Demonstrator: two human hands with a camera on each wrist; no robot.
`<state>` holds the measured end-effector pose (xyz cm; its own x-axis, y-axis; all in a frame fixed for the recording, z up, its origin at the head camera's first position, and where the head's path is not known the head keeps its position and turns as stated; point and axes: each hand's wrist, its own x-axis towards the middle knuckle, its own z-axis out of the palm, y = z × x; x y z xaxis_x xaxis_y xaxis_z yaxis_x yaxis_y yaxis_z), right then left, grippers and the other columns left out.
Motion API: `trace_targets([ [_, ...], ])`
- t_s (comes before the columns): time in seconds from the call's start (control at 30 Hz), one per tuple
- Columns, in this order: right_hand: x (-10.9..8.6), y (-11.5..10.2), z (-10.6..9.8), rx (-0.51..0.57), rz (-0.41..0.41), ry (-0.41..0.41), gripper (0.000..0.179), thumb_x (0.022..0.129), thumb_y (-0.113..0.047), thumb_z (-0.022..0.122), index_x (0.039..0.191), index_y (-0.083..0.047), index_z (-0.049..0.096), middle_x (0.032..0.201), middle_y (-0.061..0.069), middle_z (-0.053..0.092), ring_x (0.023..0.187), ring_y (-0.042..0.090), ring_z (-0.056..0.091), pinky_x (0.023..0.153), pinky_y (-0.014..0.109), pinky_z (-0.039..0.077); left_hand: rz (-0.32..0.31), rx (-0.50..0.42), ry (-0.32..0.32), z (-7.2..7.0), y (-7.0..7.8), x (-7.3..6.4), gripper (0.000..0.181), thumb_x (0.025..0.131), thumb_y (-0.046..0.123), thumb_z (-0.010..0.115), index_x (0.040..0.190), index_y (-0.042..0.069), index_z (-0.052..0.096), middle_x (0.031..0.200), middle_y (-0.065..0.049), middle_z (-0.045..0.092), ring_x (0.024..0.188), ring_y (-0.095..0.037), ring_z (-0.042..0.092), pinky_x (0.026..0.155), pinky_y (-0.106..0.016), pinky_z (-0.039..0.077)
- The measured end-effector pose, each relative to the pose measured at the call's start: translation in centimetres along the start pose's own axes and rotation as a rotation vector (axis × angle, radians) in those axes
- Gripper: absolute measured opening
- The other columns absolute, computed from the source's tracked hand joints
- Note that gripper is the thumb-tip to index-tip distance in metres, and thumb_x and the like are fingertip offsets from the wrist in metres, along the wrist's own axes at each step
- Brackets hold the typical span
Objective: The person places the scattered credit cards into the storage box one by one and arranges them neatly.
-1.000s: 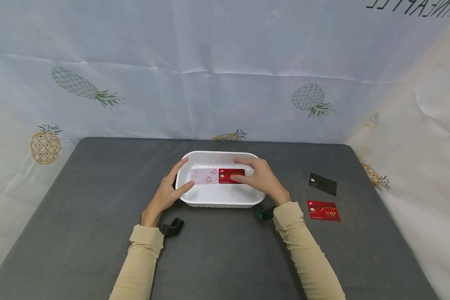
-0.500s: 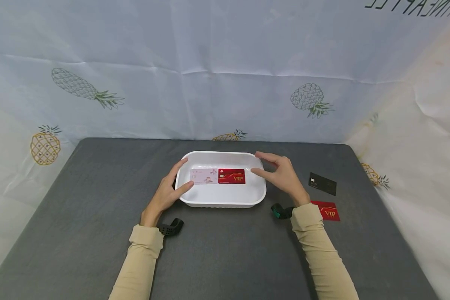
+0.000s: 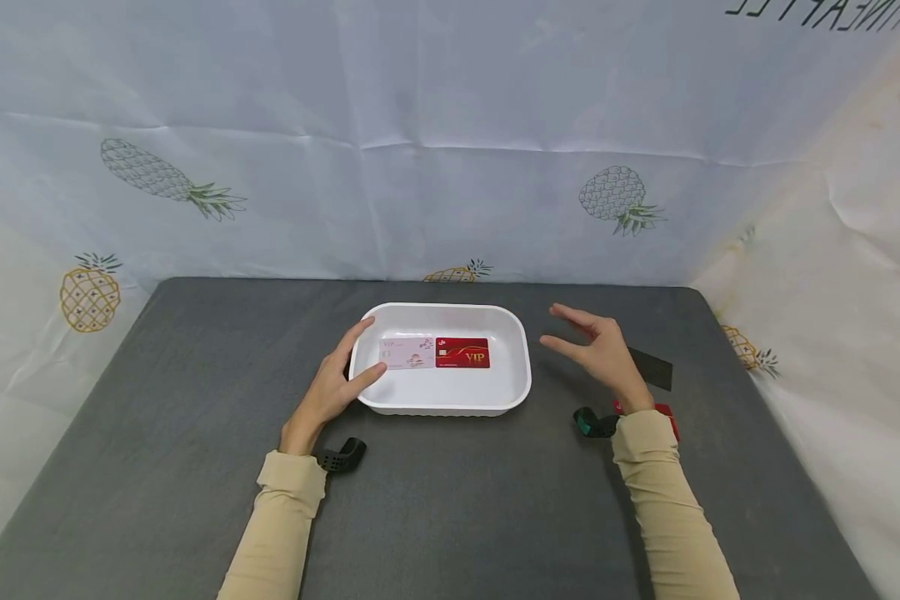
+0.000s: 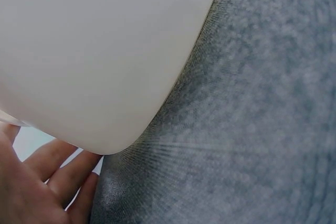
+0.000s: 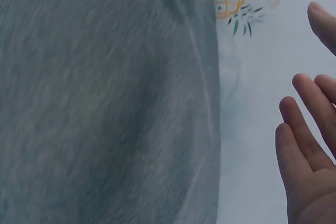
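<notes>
The left hand [image 3: 333, 383] grips the near end of the white tray [image 3: 442, 393], thumb over the rim and fingers along the outside. Just past that thumb, inside the tray, lies a pink card [image 3: 407, 353]; beside it, farther from the grip, a red card [image 3: 462, 352].

The right hand [image 3: 600, 352] is off the tray's opposite end, thumb and fingers well parted — nothing between them. A black card [image 3: 657, 372] lies on the grey table [image 3: 450, 508] beyond its outer side, partly hidden; a second red card [image 3: 667, 412] shows behind the wrist.
</notes>
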<state>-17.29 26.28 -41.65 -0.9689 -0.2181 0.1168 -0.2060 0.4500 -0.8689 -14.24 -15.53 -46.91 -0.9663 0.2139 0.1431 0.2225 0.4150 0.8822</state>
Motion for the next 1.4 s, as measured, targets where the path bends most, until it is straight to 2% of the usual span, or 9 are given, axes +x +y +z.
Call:
trace_targets([
  [0.2,-0.5,1.3,-1.0,-0.017,0.019,0.004,0.065,0.091,-0.019,0.078,0.149,-0.006,0.052,0.151,0.018,0.056,0.147,0.035,0.044,0.116,0.054,0.041,0.007,0.002,0.001,0.0,-0.1,0.0,0.076,0.093,0.030,0.067,0.161,0.022,0.032,0.166,-0.016,0.033,0.149,-0.038,0.036,0.120,-0.068,0.024],
  [0.43,-1.1,2.7,-2.5,-0.050,0.035,0.003,0.067,0.091,-0.021,0.078,0.150,-0.003,0.050,0.152,0.019,0.054,0.146,0.038,0.043,0.119,0.053,0.038,0.061,-0.018,0.010,0.1,-0.3,0.1,0.074,0.094,0.023,0.066,0.160,0.021,0.033,0.161,-0.019,0.040,0.141,-0.037,0.045,0.116,-0.063,0.031],
  [0.7,-2.0,3.7,-4.5,-0.080,0.075,0.022,0.068,0.093,-0.022,0.076,0.152,-0.003,0.048,0.152,0.021,0.053,0.146,0.038,0.044,0.114,0.052,0.041,0.058,-0.008,0.010,0.1,-0.3,0.0,0.074,0.094,0.023,0.066,0.160,0.020,0.033,0.160,-0.019,0.042,0.140,-0.037,0.046,0.116,-0.063,0.031],
  [0.8,-2.5,4.2,-5.3,-0.115,0.097,0.026,0.068,0.094,-0.025,0.075,0.153,-0.005,0.047,0.153,0.019,0.053,0.146,0.037,0.044,0.111,0.048,0.044,0.059,-0.005,0.013,0.2,-0.2,0.0,0.074,0.093,0.023,0.066,0.160,0.020,0.034,0.161,-0.018,0.040,0.142,-0.037,0.044,0.117,-0.063,0.030],
  [0.97,-3.2,5.2,-6.6,-0.137,0.137,0.030,0.071,0.094,-0.026,0.075,0.154,-0.006,0.045,0.154,0.021,0.051,0.147,0.039,0.042,0.101,0.018,0.051,0.060,-0.004,0.010,0.2,-0.2,0.0,0.074,0.094,0.023,0.066,0.160,0.020,0.033,0.161,-0.018,0.040,0.142,-0.037,0.044,0.118,-0.063,0.030],
  [1.03,-3.6,5.5,-7.0,-0.151,0.149,0.032,0.071,0.094,-0.027,0.075,0.154,-0.005,0.044,0.154,0.022,0.051,0.147,0.037,0.042,0.102,0.019,0.051,0.058,-0.003,0.008,0.2,-0.1,0.1,0.074,0.094,0.024,0.066,0.160,0.020,0.033,0.161,-0.018,0.040,0.141,-0.038,0.044,0.117,-0.063,0.030],
  [1.17,-4.4,5.8,-7.8,-0.185,0.176,0.023,0.071,0.095,-0.031,0.073,0.155,-0.007,0.044,0.155,0.020,0.050,0.150,0.030,0.040,0.113,0.041,0.042,0.056,-0.002,0.008,0.2,-0.1,0.1,0.074,0.094,0.024,0.066,0.160,0.020,0.033,0.160,-0.019,0.041,0.139,-0.038,0.046,0.116,-0.063,0.031],
  [1.27,-5.0,6.2,-8.5,-0.188,0.190,0.015,0.071,0.095,-0.032,0.073,0.156,-0.008,0.043,0.157,0.019,0.048,0.152,0.028,0.037,0.112,0.023,0.044,0.056,-0.004,0.007,0.2,-0.1,0.1,0.074,0.094,0.023,0.066,0.160,0.020,0.033,0.159,-0.019,0.042,0.137,-0.038,0.048,0.115,-0.063,0.033],
  [1.4,-5.7,6.6,-9.4,-0.198,0.189,0.013,0.072,0.094,-0.030,0.075,0.155,-0.007,0.044,0.156,0.021,0.049,0.153,0.024,0.037,0.096,0.000,0.041,0.051,-0.004,0.010,0.1,-0.1,0.0,0.075,0.094,0.023,0.066,0.160,0.020,0.032,0.159,-0.020,0.042,0.139,-0.038,0.047,0.116,-0.063,0.032],
])
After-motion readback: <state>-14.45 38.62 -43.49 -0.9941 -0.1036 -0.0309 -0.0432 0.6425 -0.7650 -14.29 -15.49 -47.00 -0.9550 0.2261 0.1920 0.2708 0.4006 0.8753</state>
